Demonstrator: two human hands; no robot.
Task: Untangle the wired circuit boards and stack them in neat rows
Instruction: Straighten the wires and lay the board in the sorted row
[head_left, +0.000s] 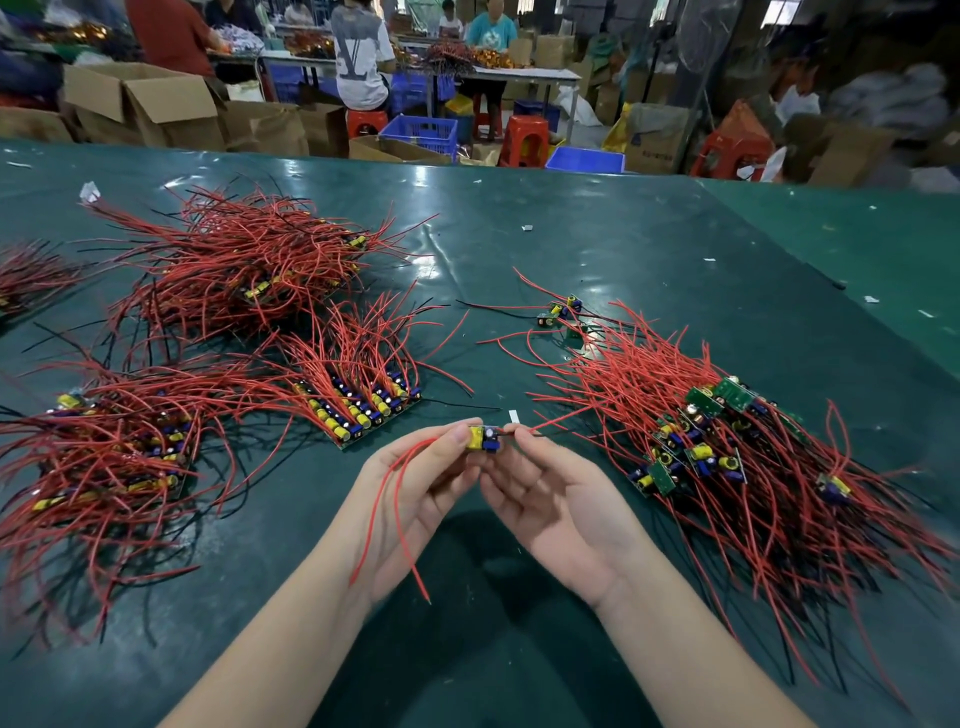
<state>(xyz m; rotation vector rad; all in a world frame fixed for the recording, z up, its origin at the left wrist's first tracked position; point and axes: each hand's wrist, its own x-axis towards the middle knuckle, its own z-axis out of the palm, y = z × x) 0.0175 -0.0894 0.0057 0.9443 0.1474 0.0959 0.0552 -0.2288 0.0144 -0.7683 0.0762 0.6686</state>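
Board in hand: one small circuit board (483, 438) with a yellow capacitor, pinched up off the table (597, 244) between both hands, in the gap between the neat row and the loose heap.

Left hand: the left hand (415, 499) has thumb and fingers closed on the board's left end; two red leads (397, 512) trail down across its palm toward the person.

Right hand: the right hand (558, 499) pinches the board's right end with its fingertips, the other fingers loosely curled; a red wire (558, 420) runs out from there toward the heap.

Neat row: the stacked row (363, 410) lies just left of the held board and a little farther from the person, boards on edge side by side, wires fanned away up the table.

Loose heap: the tangled pile (727, 452) lies to the right of the held board, boards lying every which way.

Long axis: the held board lies roughly left to right, while the row's line runs diagonally; I'd judge it needs a turn so its leads point away like the others.

Nearer hand: the left hand is nearer the row, so it looks the likelier one to set the board down at the row's near end.

Snag risk: whether that right-hand wire is free of the heap, I cannot tell.
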